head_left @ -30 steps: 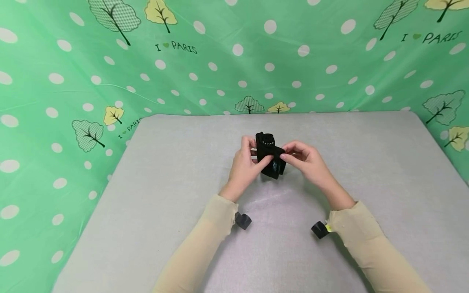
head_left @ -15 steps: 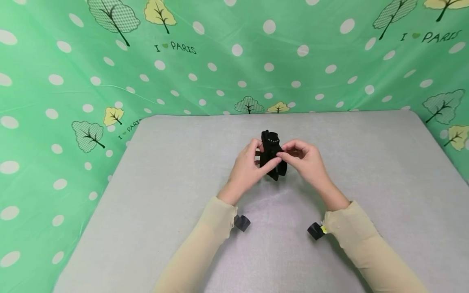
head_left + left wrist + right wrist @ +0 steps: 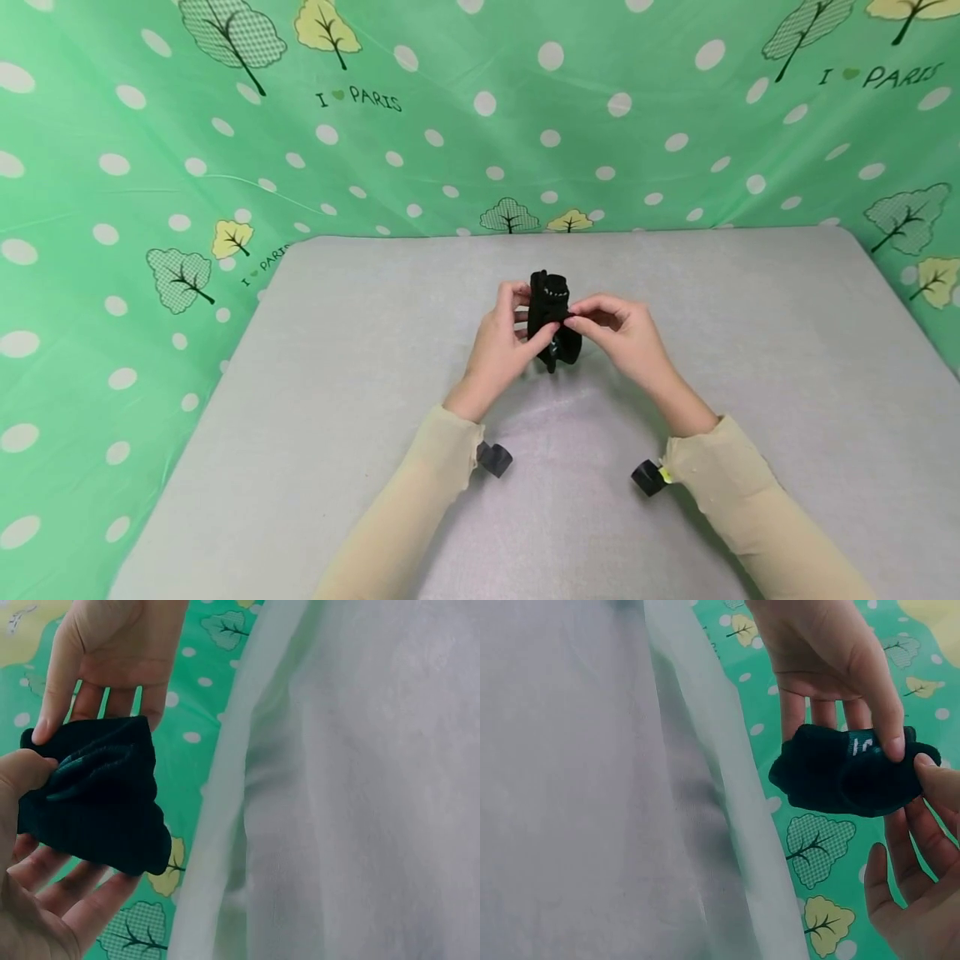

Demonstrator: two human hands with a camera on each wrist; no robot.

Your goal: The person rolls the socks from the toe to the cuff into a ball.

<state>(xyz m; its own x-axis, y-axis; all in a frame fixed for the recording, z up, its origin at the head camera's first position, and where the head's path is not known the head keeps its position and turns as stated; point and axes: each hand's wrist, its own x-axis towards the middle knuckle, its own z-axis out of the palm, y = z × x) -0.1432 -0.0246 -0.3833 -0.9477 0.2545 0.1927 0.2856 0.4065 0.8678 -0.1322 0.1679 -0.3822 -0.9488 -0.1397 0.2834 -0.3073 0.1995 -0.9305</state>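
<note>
A small bundle of black cloth, which looks like folded socks (image 3: 547, 312), is held above the far middle of the table. My left hand (image 3: 501, 337) grips its left side, thumb in front and fingers behind. At the right edge, thumb and fingertips of my right hand (image 3: 626, 337) pinch the cloth. In the left wrist view, the socks (image 3: 105, 814) spread into a wide flap with a fold under the left thumb. White lettering shows on the socks (image 3: 821, 769) in the right wrist view, where the left hand (image 3: 832, 645) reaches in from above.
The grey table (image 3: 337, 350) lies under both hands. Behind and beside it hangs a green cloth (image 3: 450, 117) with white dots and trees. Small black devices (image 3: 495, 459) stick out at both sleeve cuffs.
The socks turned and shifted slightly right, then came back a little left with the left hand. The right hand has moved slightly left, and both hands keep hold of the cloth.
</note>
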